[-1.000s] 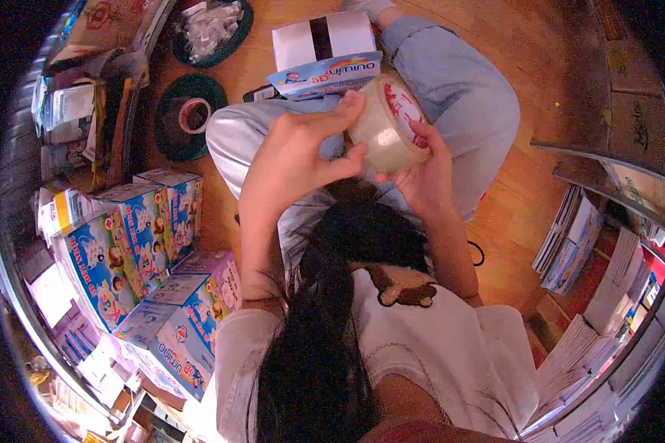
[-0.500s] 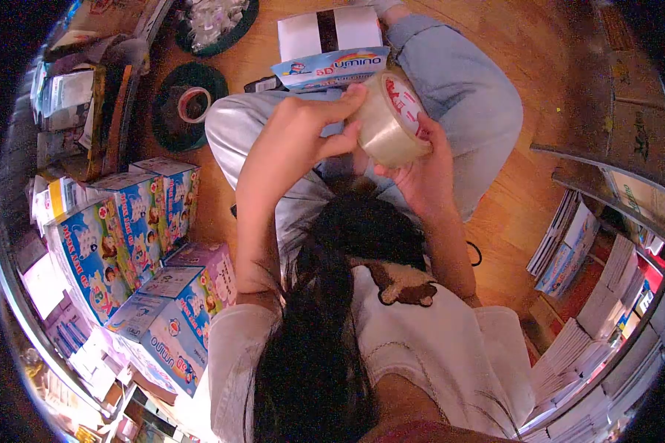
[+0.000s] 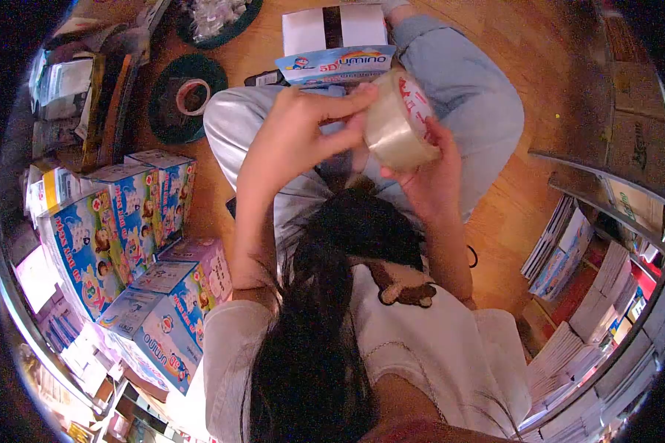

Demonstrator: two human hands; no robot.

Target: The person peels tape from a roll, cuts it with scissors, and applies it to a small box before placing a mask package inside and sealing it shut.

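A roll of clear packing tape [image 3: 399, 125] with a red-printed core is held over my lap. My right hand [image 3: 428, 177] grips the roll from below and behind. My left hand [image 3: 299, 140] rests on the roll's near side, thumb and fingertips pinching at its edge. Just beyond the roll lies a blue and white "5D umino" box [image 3: 336, 66] across my knees, with a white box with a dark stripe [image 3: 335, 26] behind it. My long dark hair hangs down the middle of the view.
I sit cross-legged on a wooden floor. Several blue printed boxes [image 3: 125, 229] stand stacked at the left. A dark round tray holds another tape roll [image 3: 192, 96]. Flat stacks of cartons and paper [image 3: 584, 295] fill shelves at the right.
The tape roll and both hands have shifted slightly right and up. My left fingers have slid further along the roll's edge.
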